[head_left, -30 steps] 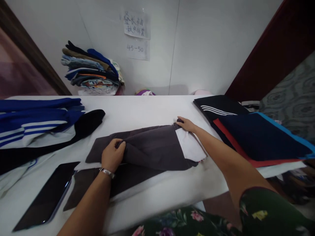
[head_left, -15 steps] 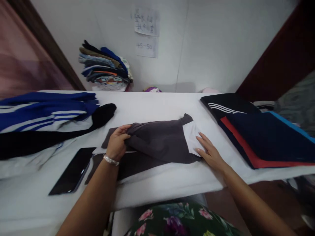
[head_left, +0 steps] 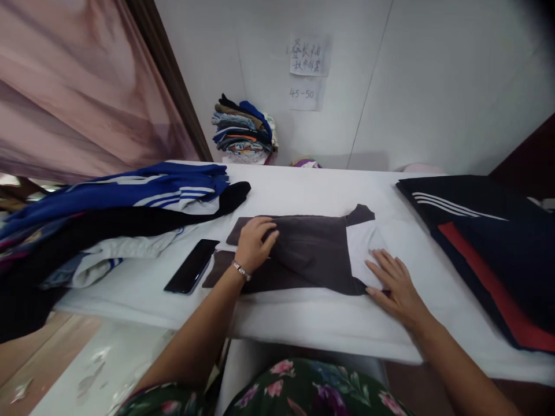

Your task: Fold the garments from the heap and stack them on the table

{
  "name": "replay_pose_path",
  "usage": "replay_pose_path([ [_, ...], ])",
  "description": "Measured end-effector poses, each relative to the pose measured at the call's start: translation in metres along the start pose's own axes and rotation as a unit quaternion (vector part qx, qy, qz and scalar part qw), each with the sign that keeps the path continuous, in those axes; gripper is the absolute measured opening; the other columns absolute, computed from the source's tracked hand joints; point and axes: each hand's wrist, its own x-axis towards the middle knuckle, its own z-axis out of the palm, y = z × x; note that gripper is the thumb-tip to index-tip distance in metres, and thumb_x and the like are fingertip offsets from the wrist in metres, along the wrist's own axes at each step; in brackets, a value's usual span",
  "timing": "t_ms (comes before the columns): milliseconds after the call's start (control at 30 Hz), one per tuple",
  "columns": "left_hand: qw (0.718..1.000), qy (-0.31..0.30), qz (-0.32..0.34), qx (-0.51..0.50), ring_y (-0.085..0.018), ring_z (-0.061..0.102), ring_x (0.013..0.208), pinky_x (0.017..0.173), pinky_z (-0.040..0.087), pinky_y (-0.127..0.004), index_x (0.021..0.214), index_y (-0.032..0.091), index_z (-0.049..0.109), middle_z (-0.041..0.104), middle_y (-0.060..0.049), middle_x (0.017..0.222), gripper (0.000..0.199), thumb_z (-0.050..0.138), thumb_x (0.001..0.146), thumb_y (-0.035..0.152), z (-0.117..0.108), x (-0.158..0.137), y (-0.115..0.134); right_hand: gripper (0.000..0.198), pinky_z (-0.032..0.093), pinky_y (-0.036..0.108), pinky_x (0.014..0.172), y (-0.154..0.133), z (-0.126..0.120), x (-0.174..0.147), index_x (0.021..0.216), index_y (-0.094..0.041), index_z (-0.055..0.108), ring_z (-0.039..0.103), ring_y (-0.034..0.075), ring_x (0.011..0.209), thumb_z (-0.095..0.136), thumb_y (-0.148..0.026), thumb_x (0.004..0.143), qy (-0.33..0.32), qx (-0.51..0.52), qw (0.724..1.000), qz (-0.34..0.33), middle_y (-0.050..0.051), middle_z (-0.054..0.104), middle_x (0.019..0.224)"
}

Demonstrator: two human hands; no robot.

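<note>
A dark grey garment (head_left: 310,251) with a white section (head_left: 362,248) at its right end lies part-folded on the white table. Layers of it show past my left wrist; its exact kind I cannot tell. My left hand (head_left: 258,242) rests on the upper left part of the cloth, fingers bent and thumb apart, pinching nothing visible. Spread over the white section's lower right corner is my right hand (head_left: 394,283), its fingers stretched out.
A black phone (head_left: 193,266) lies left of the garment. Blue and black clothes (head_left: 182,190) heap at the left. Folded dark clothes (head_left: 468,196) lie at the right. Behind the table stands a clothes stack (head_left: 245,127), beneath paper signs (head_left: 309,55) on the wall.
My left hand has let go of the cloth edge it pinched, and the upper layer now lies flatter. My right hand stays at the white end. The view has swung left.
</note>
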Motion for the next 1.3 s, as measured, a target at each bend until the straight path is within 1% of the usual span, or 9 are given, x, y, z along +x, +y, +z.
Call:
replay_pose_path([
  [167, 0.968, -0.208, 0.130, 0.052, -0.025, 0.051, 0.121, 0.110, 0.026, -0.051, 0.119, 0.022, 0.060, 0.064, -0.008, 0.123, 0.044, 0.063, 0.075, 0.019, -0.013, -0.016, 0.001, 0.070, 0.026, 0.058, 0.111, -0.002, 0.002, -0.002, 0.149, -0.041, 0.024, 0.030, 0.030, 0.141, 0.056, -0.041, 0.086, -0.031, -0.016, 0.998, -0.054, 0.002, 0.032, 0.154],
  [267, 0.966, -0.189, 0.125, 0.123, -0.025, 0.051, 0.120, 0.110, 0.024, -0.051, 0.110, 0.021, 0.063, 0.065, -0.008, 0.116, 0.045, 0.052, 0.070, 0.004, -0.016, -0.013, -0.007, 0.066, 0.027, 0.057, 0.110, 0.001, 0.006, -0.002, 0.148, -0.040, 0.027, 0.034, 0.029, 0.139, 0.052, -0.032, 0.087, -0.024, -0.018, 0.997, -0.066, 0.002, 0.036, 0.152],
  [467, 0.982, -0.016, 0.068, 0.177, -0.026, 0.054, 0.099, 0.086, 0.043, -0.041, 0.082, 0.019, 0.060, 0.064, -0.011, 0.099, 0.029, 0.049, 0.065, -0.001, -0.015, -0.003, -0.015, 0.057, 0.030, 0.052, 0.109, 0.011, 0.007, -0.004, 0.147, -0.038, 0.030, 0.043, 0.025, 0.134, 0.044, -0.026, 0.092, -0.014, 0.005, 0.996, -0.085, 0.001, 0.050, 0.143],
  [667, 0.981, -0.171, 0.004, 0.096, -0.021, 0.055, 0.095, 0.085, 0.046, -0.037, 0.076, 0.021, 0.060, 0.065, -0.006, 0.094, 0.032, 0.045, 0.060, -0.003, -0.012, -0.016, -0.026, 0.047, 0.029, 0.052, 0.111, 0.014, 0.008, -0.005, 0.138, -0.036, 0.046, 0.045, 0.027, 0.132, 0.049, -0.030, 0.091, -0.020, 0.012, 0.996, -0.090, 0.002, 0.052, 0.141],
  [800, 0.985, -0.117, -0.123, -0.031, -0.017, 0.060, 0.090, 0.086, 0.049, -0.031, 0.079, 0.021, 0.063, 0.067, -0.001, 0.093, 0.027, 0.045, 0.066, 0.005, -0.020, -0.014, -0.029, 0.051, 0.028, 0.056, 0.111, 0.009, 0.009, -0.004, 0.138, -0.037, 0.046, 0.044, 0.028, 0.133, 0.054, -0.034, 0.088, -0.016, 0.021, 0.996, -0.080, 0.002, 0.052, 0.141],
  [933, 0.983, -0.035, -0.179, 0.018, -0.019, 0.062, 0.088, 0.084, 0.049, -0.032, 0.099, 0.019, 0.066, 0.068, -0.005, 0.099, 0.026, 0.051, 0.084, 0.034, -0.016, -0.001, -0.025, 0.049, 0.024, 0.061, 0.112, -0.004, -0.001, 0.002, 0.136, -0.037, 0.048, 0.042, 0.029, 0.134, 0.056, -0.039, 0.088, -0.061, 0.061, 0.996, -0.037, 0.003, 0.048, 0.144],
  [1067, 0.974, -0.120, -0.166, 0.100, -0.026, 0.059, 0.106, 0.092, 0.046, -0.035, 0.121, 0.014, 0.060, 0.063, -0.012, 0.118, 0.050, 0.053, 0.085, 0.048, 0.001, 0.012, -0.020, 0.042, 0.031, 0.053, 0.113, -0.006, -0.017, 0.029, 0.131, -0.033, 0.056, 0.041, 0.026, 0.135, 0.052, -0.042, 0.090, -0.021, 0.154, 0.986, 0.065, 0.003, 0.050, 0.143],
  [1167, 0.961, -0.150, -0.177, 0.153, -0.029, 0.058, 0.110, 0.092, 0.045, -0.037, 0.122, 0.013, 0.060, 0.062, -0.014, 0.118, 0.052, 0.052, 0.086, 0.049, 0.012, 0.018, -0.022, 0.041, 0.036, 0.047, 0.111, 0.013, -0.021, 0.068, 0.125, -0.028, 0.061, 0.044, 0.025, 0.133, 0.054, -0.045, 0.088, 0.058, 0.199, 0.968, 0.138, 0.006, 0.052, 0.141],
  [1300, 0.964, -0.126, -0.194, 0.131, -0.026, 0.062, 0.102, 0.085, 0.047, -0.034, 0.115, 0.017, 0.062, 0.065, -0.010, 0.112, 0.043, 0.049, 0.088, 0.047, 0.016, 0.015, -0.028, 0.053, 0.037, 0.046, 0.109, 0.056, -0.008, 0.131, 0.128, -0.025, 0.058, 0.040, 0.027, 0.135, 0.059, -0.049, 0.081, 0.071, 0.225, 0.947, 0.219, 0.008, 0.046, 0.146],
])
